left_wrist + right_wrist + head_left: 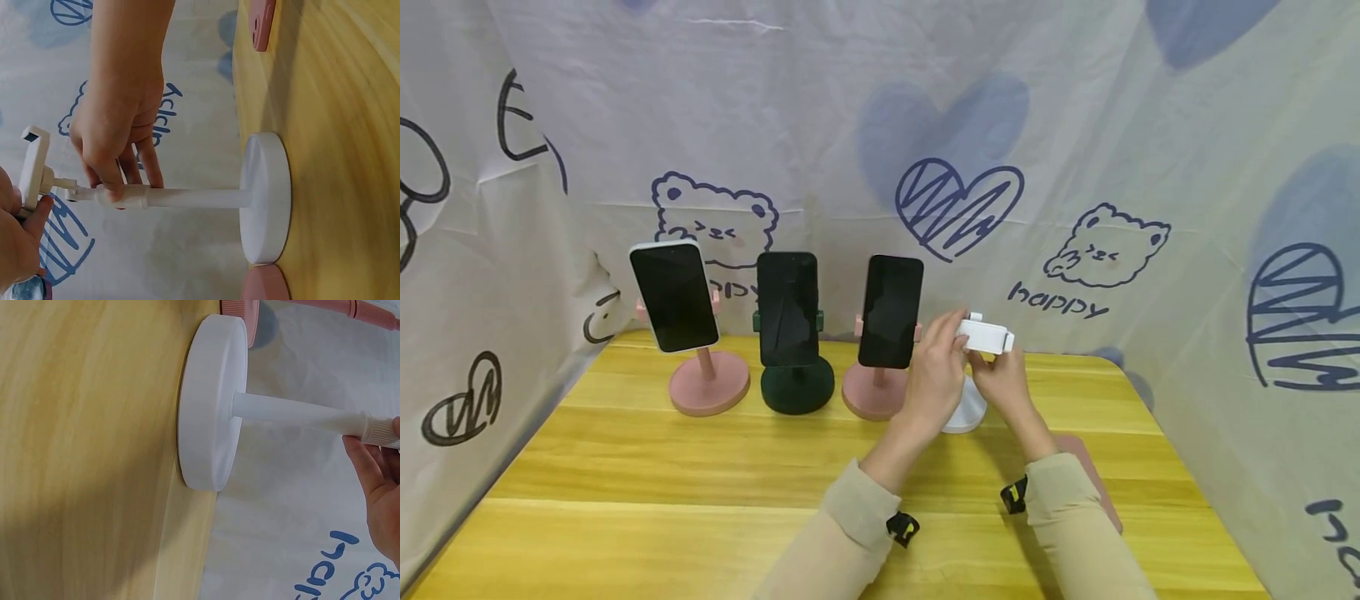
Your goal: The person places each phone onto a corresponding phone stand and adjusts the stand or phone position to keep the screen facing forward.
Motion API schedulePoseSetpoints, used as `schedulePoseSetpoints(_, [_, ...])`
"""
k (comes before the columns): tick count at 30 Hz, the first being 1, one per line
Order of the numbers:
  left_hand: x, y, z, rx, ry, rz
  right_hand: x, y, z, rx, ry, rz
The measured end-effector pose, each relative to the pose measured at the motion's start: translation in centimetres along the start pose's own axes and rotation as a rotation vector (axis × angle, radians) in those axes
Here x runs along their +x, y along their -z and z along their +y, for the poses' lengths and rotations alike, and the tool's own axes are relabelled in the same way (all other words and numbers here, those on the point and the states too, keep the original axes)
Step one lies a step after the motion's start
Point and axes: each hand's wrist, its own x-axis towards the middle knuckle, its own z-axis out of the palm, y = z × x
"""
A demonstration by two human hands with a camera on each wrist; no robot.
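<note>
A white phone stand [985, 337] stands at the right end of a row of stands, its round base [269, 200] on the table. My left hand [936, 367] pinches the clamp head [34, 167] at the top, with the thumb against its back. Lower down, my right hand [1003, 383] grips the ribbed collar [134, 196] on the pole [200, 198], as the right wrist view also shows with the fingers [365, 465] at the collar. The holder of the clamp carries no phone.
Left of the white stand are a pink stand [868, 400], a dark green stand [797, 392] and another pink stand [709, 387], each holding a phone. A pink phone [1086, 467] lies on the table [700, 483] under my right forearm. A printed cloth [820, 125] hangs behind.
</note>
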Motion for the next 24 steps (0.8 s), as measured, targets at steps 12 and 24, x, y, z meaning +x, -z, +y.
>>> schedulePoseSetpoints(12, [-0.2,0.4,-0.7,-0.038,-0.054,-0.008,0.0,0.0,0.0,0.023,0.004,-0.012])
schedulePoseSetpoints(24, [0.3,0.8,-1.0,-0.013,-0.121,-0.052,-0.2,0.1,-0.3,0.057,-0.075,-0.014])
